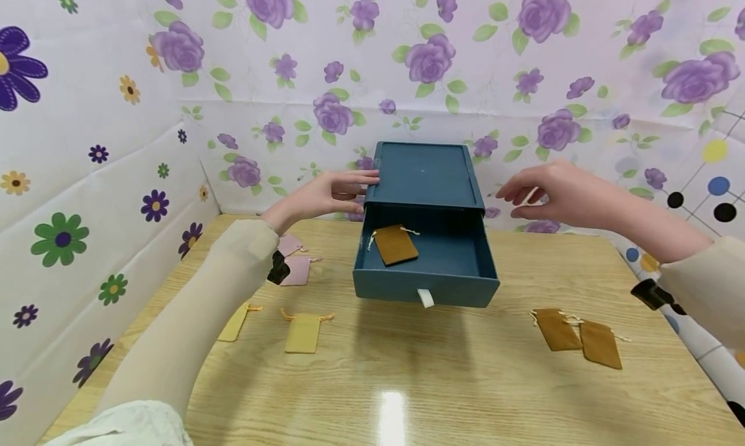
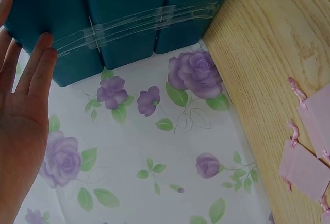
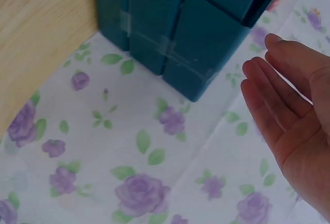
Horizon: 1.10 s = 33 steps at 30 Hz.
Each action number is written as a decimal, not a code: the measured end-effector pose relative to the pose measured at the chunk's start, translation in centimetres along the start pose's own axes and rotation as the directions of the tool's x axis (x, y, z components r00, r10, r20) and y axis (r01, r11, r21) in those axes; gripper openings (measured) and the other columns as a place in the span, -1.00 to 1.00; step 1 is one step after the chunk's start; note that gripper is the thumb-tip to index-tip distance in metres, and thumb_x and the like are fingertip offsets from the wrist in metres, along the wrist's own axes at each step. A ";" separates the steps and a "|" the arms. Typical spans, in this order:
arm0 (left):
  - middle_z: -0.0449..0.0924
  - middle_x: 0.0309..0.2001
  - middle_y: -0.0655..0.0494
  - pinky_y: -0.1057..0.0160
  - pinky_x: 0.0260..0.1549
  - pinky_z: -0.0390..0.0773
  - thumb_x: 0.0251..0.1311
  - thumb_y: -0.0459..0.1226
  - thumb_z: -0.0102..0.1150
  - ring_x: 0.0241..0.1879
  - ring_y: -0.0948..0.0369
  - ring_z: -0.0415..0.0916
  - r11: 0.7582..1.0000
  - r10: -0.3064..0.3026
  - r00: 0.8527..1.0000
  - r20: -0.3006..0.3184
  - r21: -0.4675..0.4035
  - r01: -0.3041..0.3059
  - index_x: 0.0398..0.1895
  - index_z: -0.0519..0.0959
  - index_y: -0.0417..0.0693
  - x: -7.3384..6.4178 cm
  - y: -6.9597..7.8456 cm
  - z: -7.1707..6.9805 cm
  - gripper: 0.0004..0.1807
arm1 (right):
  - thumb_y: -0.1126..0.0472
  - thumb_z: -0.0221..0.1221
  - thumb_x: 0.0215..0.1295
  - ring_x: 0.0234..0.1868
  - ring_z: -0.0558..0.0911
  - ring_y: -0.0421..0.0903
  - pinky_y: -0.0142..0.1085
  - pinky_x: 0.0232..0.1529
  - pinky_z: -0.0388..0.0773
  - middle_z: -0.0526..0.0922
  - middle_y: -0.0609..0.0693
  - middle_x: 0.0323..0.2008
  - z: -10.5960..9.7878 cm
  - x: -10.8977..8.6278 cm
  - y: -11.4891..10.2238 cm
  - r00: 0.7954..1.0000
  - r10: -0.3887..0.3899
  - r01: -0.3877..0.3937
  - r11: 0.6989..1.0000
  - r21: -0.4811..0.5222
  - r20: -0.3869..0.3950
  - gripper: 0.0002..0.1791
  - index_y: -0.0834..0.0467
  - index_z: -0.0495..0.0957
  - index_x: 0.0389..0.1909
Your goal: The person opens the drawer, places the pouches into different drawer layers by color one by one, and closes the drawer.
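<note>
A dark blue drawer unit (image 1: pixel 423 174) stands at the back of the table, its top drawer (image 1: pixel 454 260) pulled out. Inside that drawer lies a brown drawstring pouch (image 1: pixel 396 244). My left hand (image 1: pixel 328 192) touches the unit's upper left side with extended fingers; in the left wrist view, its fingertips (image 2: pixel 44 41) lie against the blue wall. To the right of the unit, my right hand (image 1: pixel 561 191) is held in the air with relaxed, slightly bent fingers, holding nothing. The right wrist view shows a gap between that hand and the stacked, taped tiers (image 3: pixel 154 33).
Two brown pouches (image 1: pixel 601 344) lie on the wooden table (image 1: pixel 326 394) at the right. Pink pouches (image 1: pixel 295 271) and yellow pouches (image 1: pixel 302 333) lie at the left. A white pull tab (image 1: pixel 425 297) sticks out of the drawer front. Flowered cloth (image 1: pixel 326 58) hangs behind.
</note>
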<state>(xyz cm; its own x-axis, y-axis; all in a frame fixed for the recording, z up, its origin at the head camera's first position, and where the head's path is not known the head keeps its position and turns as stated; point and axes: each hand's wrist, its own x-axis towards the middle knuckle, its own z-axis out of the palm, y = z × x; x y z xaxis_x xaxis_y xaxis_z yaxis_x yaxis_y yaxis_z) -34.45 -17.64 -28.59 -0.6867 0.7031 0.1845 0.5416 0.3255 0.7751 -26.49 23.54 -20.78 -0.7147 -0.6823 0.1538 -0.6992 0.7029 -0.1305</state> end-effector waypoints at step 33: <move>0.12 0.56 0.14 -0.06 0.37 0.40 0.32 -0.38 0.20 0.43 -0.06 0.30 1.000 -0.002 1.000 -0.020 0.008 0.003 0.43 0.37 0.03 -0.1 -0.2 0.0 -0.39 | 0.24 0.45 0.06 -0.22 0.70 -0.09 -0.28 -0.30 0.69 0.74 -0.07 -0.15 12.9 -10.3 9.1 0.996 0.088 -0.088 0.996 -0.018 0.007 -0.59 0.11 0.66 -0.01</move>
<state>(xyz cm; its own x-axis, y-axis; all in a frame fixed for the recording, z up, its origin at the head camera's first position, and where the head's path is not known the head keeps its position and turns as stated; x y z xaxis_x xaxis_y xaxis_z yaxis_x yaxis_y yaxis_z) -34.49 -17.77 -28.77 -0.6974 0.6897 0.1945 0.5438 0.3326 0.7705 -25.67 34.37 -36.22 -0.7734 -0.6193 0.1353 -0.6334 0.7636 -0.1253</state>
